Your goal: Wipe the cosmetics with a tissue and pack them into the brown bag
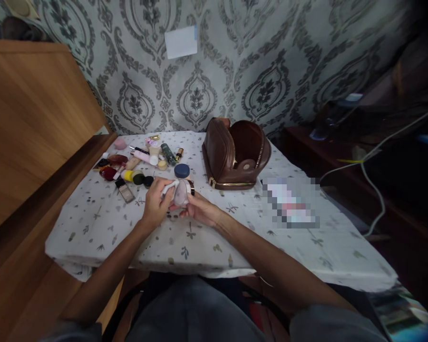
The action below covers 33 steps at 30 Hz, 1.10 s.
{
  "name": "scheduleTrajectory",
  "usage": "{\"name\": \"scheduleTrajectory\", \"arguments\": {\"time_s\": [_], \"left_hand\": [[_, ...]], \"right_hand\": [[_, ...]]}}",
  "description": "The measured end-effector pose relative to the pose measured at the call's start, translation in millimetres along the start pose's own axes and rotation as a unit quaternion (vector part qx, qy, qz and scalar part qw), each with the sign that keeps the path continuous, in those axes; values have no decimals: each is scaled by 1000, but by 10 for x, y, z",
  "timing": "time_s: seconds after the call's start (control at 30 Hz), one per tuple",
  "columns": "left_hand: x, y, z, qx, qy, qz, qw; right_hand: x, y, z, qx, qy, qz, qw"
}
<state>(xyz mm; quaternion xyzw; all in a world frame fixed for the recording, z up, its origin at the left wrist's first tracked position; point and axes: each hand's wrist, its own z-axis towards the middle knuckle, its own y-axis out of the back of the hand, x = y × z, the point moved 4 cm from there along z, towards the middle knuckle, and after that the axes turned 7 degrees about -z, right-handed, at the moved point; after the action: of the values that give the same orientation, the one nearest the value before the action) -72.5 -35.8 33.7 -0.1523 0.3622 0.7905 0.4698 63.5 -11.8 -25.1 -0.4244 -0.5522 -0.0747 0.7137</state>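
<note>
Over the middle of the table, my right hand (201,209) has its fingers around a round clear-and-pale cosmetic jar (181,192) with a dark band at one side. My left hand (157,202) pinches a small white cloth or wipe (170,186) against the jar's left side. Just behind the hands sits a round container with a blue lid (181,170). To the left lie several cosmetics, among them a green tube (168,154), a foundation bottle (124,190) and a dark red item (108,173). A brown bag (219,154) stands unzipped behind and to the right.
A patterned white cloth (207,247) covers the table. A pixelated flat object (292,203) lies on its right part. Wooden furniture (32,118) borders the left side, and a white cable (381,202) hangs at the right. A papered wall rises behind.
</note>
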Motion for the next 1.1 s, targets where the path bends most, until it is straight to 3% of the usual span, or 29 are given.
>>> {"name": "scheduleTrajectory", "arguments": {"time_s": [0.2, 0.37, 0.57, 0.7, 0.93, 1.1], "left_hand": [[-118, -41, -128, 43, -35, 9, 998], [-275, -45, -77, 39, -55, 5, 998], [-85, 1, 14, 8, 11, 23, 1000], [-10, -24, -73, 29, 29, 30, 999], [-135, -99, -261, 52, 37, -8, 998], [-189, 31, -227, 18, 55, -5, 998]], "right_hand": [[-24, 54, 36, -21, 0, 34, 999], [-31, 18, 10, -43, -6, 17, 999], [-29, -39, -7, -14, -14, -19, 1000], [-14, 21, 23, -59, 19, -4, 998], [49, 54, 36, -125, 63, 11, 990], [108, 120, 27, -183, 91, -110, 973]]}}
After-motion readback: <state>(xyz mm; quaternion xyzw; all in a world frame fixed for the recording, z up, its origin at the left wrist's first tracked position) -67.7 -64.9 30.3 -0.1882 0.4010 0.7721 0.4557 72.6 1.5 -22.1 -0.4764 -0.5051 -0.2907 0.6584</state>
